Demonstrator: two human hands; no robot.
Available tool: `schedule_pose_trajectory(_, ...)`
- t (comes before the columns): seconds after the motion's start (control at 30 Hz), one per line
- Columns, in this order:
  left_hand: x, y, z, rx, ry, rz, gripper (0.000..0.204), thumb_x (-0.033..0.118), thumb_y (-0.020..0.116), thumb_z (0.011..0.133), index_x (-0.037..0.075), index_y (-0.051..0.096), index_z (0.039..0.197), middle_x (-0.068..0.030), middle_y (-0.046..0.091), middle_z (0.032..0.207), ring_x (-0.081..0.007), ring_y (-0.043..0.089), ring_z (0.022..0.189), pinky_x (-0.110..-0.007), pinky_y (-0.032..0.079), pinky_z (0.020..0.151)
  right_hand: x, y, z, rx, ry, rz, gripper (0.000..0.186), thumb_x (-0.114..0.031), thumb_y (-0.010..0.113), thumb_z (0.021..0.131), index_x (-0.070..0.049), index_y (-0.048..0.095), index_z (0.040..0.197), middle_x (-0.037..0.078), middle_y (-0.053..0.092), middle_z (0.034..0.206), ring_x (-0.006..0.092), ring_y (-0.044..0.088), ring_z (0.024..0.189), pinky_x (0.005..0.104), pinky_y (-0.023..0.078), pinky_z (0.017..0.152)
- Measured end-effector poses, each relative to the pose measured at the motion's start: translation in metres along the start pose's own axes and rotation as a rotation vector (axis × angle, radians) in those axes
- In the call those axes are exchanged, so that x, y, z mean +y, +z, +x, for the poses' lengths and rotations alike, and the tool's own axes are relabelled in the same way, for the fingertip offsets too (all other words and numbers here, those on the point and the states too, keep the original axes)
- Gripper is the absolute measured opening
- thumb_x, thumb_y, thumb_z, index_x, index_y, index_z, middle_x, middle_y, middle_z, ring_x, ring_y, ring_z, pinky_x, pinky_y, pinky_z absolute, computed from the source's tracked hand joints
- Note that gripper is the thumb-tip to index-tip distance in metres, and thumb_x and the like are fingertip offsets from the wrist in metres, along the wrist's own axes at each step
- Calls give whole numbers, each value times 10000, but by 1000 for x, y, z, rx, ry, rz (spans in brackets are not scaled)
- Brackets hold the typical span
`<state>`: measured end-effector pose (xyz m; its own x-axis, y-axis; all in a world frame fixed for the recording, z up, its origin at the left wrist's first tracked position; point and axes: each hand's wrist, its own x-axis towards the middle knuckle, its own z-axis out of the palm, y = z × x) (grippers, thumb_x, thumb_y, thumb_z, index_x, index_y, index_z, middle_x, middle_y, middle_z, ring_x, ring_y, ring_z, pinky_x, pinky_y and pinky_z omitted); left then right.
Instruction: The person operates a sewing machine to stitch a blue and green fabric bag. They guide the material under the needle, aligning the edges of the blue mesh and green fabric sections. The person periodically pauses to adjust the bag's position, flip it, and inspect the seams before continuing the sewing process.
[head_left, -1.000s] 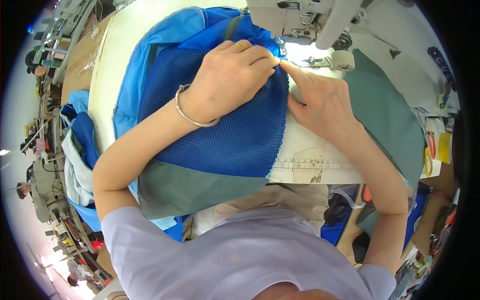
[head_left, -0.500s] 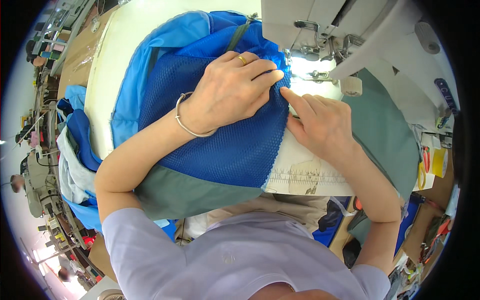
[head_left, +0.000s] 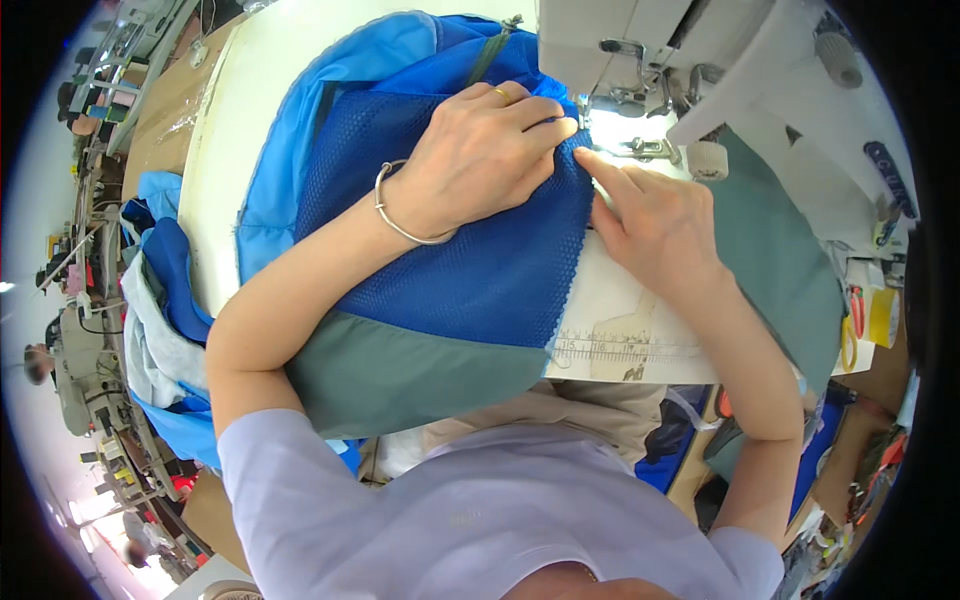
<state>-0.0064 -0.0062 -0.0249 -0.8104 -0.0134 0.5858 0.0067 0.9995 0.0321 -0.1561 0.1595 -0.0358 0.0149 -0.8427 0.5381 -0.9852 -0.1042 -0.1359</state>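
Note:
Dark blue mesh fabric [head_left: 450,285], joined to a grey-green panel [head_left: 420,375] along its near side, lies under the sewing machine [head_left: 625,45]. On the mesh rests my left hand [head_left: 490,150], its fingers bent and pressed together on the cloth just left of the presser foot [head_left: 585,115]. My right hand [head_left: 655,215] has its index fingertip and thumb at the mesh's right edge, just nearer to me than the foot; its other fingers curl under. Lighter blue fabric [head_left: 285,180] spreads beyond the mesh at the left. The needle tip cannot be made out clearly.
A printed ruler scale [head_left: 630,350] runs along the table's near edge. Grey-green cloth [head_left: 775,240] lies right of the machine, near yellow-handled scissors [head_left: 849,345] and a yellow tape roll [head_left: 882,318]. Blue and pale grey cloth [head_left: 160,320] hangs at the left.
The mesh and its grey-green panel have slid away from me toward the machine. Both hands have moved forward with the cloth. The whole view has shifted slightly.

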Motion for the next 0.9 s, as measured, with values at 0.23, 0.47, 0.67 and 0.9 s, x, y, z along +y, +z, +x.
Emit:
schedule_pose_trajectory(0.23,1,1,-2,-30,-17,6,255,44,727,768,65,755,1021,-61,723,1022,-252,675,845,-347,567,729,31,-18,4,23,228,91,122,-158,704,831,-101,745,931,72,618,598,280,620,529,394,500,529)
schedule_pose_trajectory(0.47,0,3,1,-16,-19,-4,229,32,703,808,55,760,1028,-68,718,1012,-249,676,840,-344,573,732,51,-41,17,114,434,357,245,-162,719,875,12,731,1047,47,620,673,74,534,622,242,421,577)
schedule_pose_trajectory(0.67,-4,8,6,6,-10,8,205,35,691,817,45,766,1008,-80,720,999,-256,686,862,-349,577,751,63,-24,4,251,571,377,244,-122,697,908,5,732,1113,58,702,768,72,582,683,234,460,622)
schedule_pose_trajectory(0.9,-2,5,3,5,1,1,204,39,696,813,40,765,1005,-77,723,1005,-248,678,845,-344,577,740,53,-28,12,198,631,298,268,-151,707,908,7,732,1123,85,709,774,77,568,642,246,454,602)
